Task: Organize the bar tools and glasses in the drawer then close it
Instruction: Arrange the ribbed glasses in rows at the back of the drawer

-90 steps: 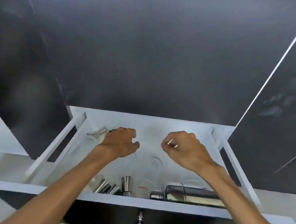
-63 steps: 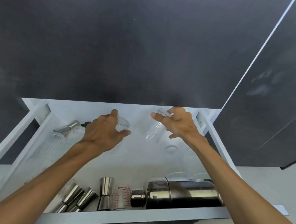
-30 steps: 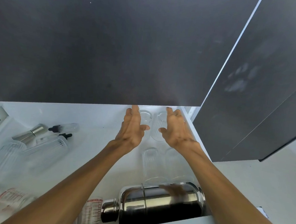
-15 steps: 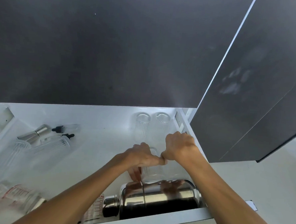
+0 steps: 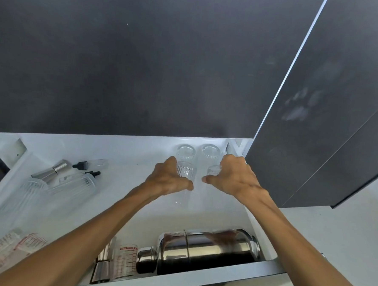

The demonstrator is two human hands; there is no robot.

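Note:
The white drawer [image 5: 197, 276] stands pulled out below me. My left hand [image 5: 168, 181] grips a ribbed clear glass [image 5: 184, 174], and my right hand [image 5: 234, 178] grips a second small clear glass [image 5: 213, 169]. Both are held just in front of two ribbed glasses standing at the drawer's back right corner, one on the left [image 5: 185, 152] and one on the right [image 5: 210, 151]. A steel cocktail shaker [image 5: 199, 249] lies on its side along the front right.
Steel jiggers [image 5: 104, 263] and a red-printed measuring cup [image 5: 126, 260] sit at the front. Two dropper bottles [image 5: 87, 165], a steel jigger [image 5: 51, 171], large ribbed glasses [image 5: 48, 191] and more measuring cups [image 5: 6, 249] lie at the left. A dark cabinet front [image 5: 332, 107] rises at right.
After setting two glasses at the back right corner, both hands dropped to the glasses near the shaker, took one each, and now carry them toward the back.

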